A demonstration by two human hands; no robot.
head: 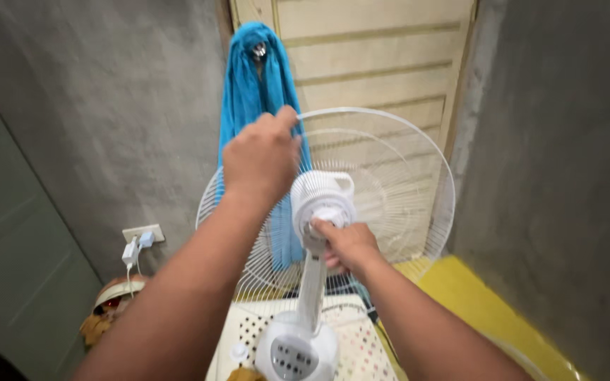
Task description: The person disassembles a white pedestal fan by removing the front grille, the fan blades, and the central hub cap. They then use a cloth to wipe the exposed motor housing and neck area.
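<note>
Seen from above, a white plastic pedestal fan (319, 212) stands in a bare corner, its back to the camera and its round wire grille (404, 183) facing a pale panelled door (375, 63). The left hand (261, 161) is raised to the upper left of the grille, its fingers (285, 120) curled together over the thin outer rim; whether they pinch the wire or only rest on it cannot be told, as the back of the hand hides the fingertips. The right hand (347, 247) sits lower, at the back of the ribbed, drum-shaped motor housing (323, 197), with thumb and fingers closed on a small part at the top of the neck, just where the slim white stem (311, 289) meets the housing. The stem drops to a rounded control panel (296, 351) with dark buttons. Beneath it lies a cream plastic surface pierced with small holes (365, 346).

A bright blue towel (255, 85), soft and folded in long creases, hangs from a metal hook (259, 51) on the door, behind the grille. The walls (107, 106) are rough grey cement. At the left, a white wall socket (142, 233) holds a plug and a trailing white cord. A smooth yellow strip (481, 303) runs along the floor at the right.
</note>
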